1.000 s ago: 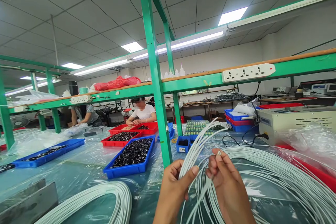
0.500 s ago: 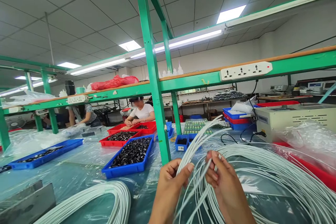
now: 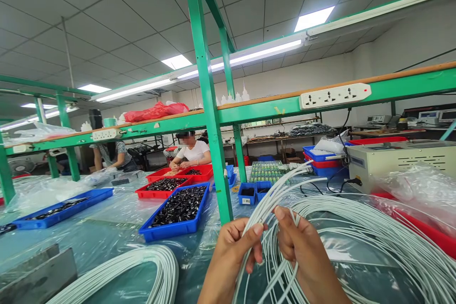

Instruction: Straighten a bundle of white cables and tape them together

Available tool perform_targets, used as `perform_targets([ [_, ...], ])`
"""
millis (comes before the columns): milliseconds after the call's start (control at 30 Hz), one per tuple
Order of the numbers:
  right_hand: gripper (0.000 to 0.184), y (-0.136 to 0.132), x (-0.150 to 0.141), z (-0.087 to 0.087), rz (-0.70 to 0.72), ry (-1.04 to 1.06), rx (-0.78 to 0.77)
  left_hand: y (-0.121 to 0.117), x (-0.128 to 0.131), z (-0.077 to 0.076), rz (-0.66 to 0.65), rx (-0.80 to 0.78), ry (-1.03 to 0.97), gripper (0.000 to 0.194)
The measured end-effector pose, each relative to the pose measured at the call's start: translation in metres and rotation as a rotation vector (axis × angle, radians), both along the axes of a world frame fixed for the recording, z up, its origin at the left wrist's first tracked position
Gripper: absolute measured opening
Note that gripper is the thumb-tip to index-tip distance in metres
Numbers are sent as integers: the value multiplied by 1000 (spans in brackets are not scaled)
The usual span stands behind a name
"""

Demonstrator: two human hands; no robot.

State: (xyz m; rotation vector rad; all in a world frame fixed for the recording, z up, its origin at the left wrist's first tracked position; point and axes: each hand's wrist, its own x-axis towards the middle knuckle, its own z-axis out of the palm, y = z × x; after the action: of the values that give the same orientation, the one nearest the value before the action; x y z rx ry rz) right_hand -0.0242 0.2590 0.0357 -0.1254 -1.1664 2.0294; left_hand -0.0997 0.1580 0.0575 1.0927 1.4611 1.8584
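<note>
White cables: smooth, glossy plastic sheath. Bench covering: clear, glossy plastic film. Blue tray: moulded plastic, semi-gloss. Shelf upright: green-painted metal, smooth. Shelf edge: plain wood.

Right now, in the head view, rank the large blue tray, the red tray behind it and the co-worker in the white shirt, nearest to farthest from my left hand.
From the left hand:
1. Large blue tray: front, to the hand's left.
2. Red tray: directly behind the blue tray.
3. Co-worker in the white shirt: beyond the trays, across the bench.

Plastic-covered workbench, blue tray of black parts, coiled white cable
</note>
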Motion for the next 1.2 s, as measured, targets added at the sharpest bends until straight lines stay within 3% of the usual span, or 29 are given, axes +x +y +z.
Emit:
perform_targets([
  [300, 47, 4, -1, -1, -86, 13, -116, -2, 7, 6, 17, -107, 44, 37],
  [533, 54, 3, 0, 9, -132, 156, -365, 3, -2, 1, 106, 23, 101, 34],
  [600, 54, 2, 1, 9, -99, 169, -350, 2, -5, 1, 104, 41, 103, 32],
  [733, 54, 3, 1, 5, 35, 67, -180, 0, -5, -1, 80, 14, 80, 36],
  [867, 54, 6, 1, 3, -1, -3, -62, 0, -3, -2, 76, 3, 69, 40],
  [1067, 48, 11, -1, 0, 4, -51, -42, 2, -2, -3, 80, -33, 98, 35],
  [1200, 46, 9, -3, -1, 20, 45, -122, 1, -2, -1, 94, -16, 22, 27],
])
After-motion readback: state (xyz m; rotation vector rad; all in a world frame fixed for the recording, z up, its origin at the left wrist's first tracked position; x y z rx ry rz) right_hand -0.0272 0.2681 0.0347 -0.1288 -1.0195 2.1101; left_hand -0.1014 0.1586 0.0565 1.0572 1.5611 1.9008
